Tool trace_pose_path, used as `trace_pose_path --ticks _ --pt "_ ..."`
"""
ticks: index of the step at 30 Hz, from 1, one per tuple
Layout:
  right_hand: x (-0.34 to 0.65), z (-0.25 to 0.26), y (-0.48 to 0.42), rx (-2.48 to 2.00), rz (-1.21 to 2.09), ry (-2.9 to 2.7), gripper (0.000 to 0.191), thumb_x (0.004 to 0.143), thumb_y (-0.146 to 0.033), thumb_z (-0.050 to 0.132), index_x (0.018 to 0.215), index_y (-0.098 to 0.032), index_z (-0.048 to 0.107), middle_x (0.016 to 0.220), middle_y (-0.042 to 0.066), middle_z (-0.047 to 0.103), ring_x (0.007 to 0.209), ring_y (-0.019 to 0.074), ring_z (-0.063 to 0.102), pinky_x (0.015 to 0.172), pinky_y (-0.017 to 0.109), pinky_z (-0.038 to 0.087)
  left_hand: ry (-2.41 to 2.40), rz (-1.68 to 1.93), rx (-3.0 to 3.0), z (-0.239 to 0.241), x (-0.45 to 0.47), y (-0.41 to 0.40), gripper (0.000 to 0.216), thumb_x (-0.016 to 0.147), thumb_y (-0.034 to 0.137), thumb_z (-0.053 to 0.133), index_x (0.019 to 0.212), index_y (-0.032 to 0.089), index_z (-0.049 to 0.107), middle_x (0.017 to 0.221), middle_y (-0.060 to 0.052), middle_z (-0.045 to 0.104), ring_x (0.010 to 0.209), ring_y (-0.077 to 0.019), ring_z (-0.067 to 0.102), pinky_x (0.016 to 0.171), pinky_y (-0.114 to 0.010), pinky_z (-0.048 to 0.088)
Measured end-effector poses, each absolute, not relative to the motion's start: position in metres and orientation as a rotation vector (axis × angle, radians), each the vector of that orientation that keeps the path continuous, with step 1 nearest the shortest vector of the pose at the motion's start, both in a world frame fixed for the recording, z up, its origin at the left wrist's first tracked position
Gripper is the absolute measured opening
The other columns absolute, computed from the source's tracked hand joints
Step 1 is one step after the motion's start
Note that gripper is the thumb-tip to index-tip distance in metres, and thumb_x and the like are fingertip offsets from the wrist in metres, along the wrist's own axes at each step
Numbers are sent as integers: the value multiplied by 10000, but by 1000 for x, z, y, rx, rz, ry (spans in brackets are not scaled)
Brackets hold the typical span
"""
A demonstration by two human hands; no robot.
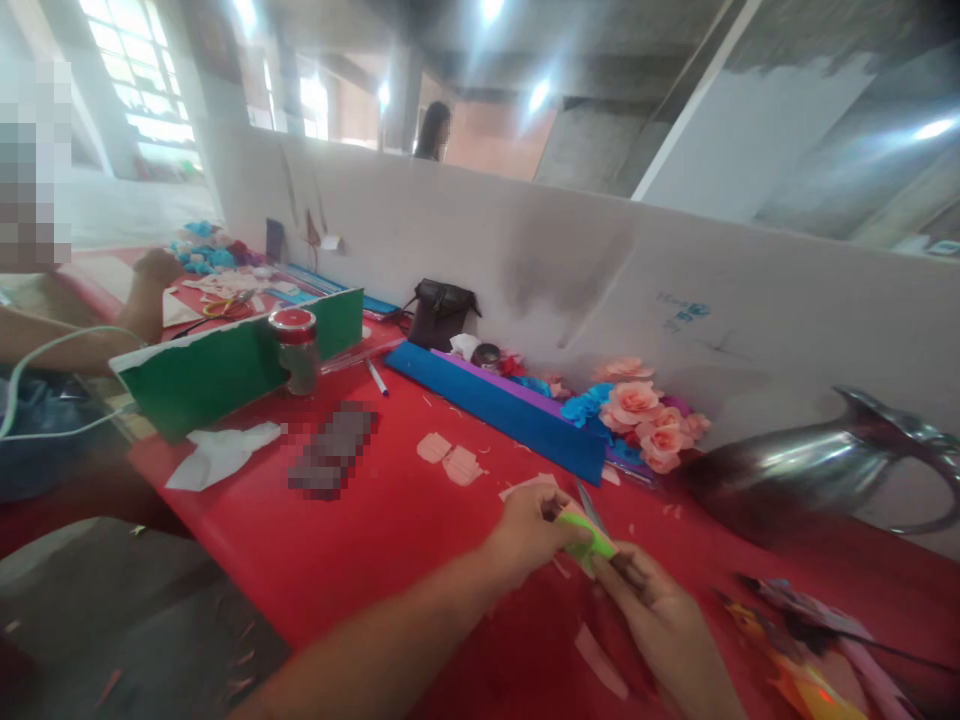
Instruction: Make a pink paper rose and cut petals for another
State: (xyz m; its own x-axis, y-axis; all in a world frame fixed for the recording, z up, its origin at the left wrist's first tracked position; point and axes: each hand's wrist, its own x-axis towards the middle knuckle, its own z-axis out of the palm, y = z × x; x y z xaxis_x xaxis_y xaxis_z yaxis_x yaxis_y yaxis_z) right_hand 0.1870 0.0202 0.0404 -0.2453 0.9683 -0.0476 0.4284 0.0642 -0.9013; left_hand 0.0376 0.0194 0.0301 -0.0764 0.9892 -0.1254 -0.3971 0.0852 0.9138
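Above the red table, my left hand [529, 530] pinches a small piece of bright green and pink paper [591, 540] between thumb and fingers. My right hand [649, 605] is closed on the lower right end of the same paper, its fingertips touching it. Just behind the paper a pointed grey metal blade [587, 500] lies on the table; the rest of it is hidden. Cut pink paper pieces [463, 465] lie further left, and a pink strip [600, 662] lies below my right hand.
Blue paper [495, 408], pink paper flowers [637, 410] and a metal jug [817, 470] line the wall. A green board [202, 380] stands on edge at left, beside a red-lidded jar [294, 350]. Another person's arm [142, 300] rests beyond it. Crumpled tissue [221, 455] lies nearer.
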Motion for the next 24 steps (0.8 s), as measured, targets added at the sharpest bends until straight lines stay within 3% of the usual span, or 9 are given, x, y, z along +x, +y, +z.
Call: trace_pose_path --ticks 4,8,13,19,24 --pt "188 33 24 -1318 980 -1588 441 586 -455 723 911 -233 523 755 22 670 736 212 653 677 287 521 1094 1393 845 25 40 22 242 550 22 667 758 145 643 554 48 522 502 -74 453 515 -202 381" --pt "192 27 28 -1333 924 -1653 396 611 -464 707 875 -205 567 816 55 671 780 214 645 723 296 515 1046 1418 846 24 42 22 310 606 22 612 875 158 685 607 26 575 523 -83 490 535 -206 410" --pt "192 24 25 -1334 993 -1671 381 677 -453 682 927 -188 570 864 66 667 820 218 633 754 321 502 976 1419 890 29 40 17 161 618 52 611 706 155 698 675 -21 649 601 -115 555 591 -220 441" --pt "188 27 18 -1320 889 -1679 251 716 -413 655 767 -177 586 778 36 628 764 192 596 736 310 462 1005 1416 862 32 35 11 98 644 118 608 691 147 689 660 -41 656 598 -118 559 590 -211 434" --pt "183 24 14 -1329 1184 -1626 154 687 -305 640 742 -193 550 628 -22 592 588 140 570 586 260 447 1137 1677 689 31 14 18 174 617 162 650 791 158 654 675 2 612 611 -98 534 608 -209 421"
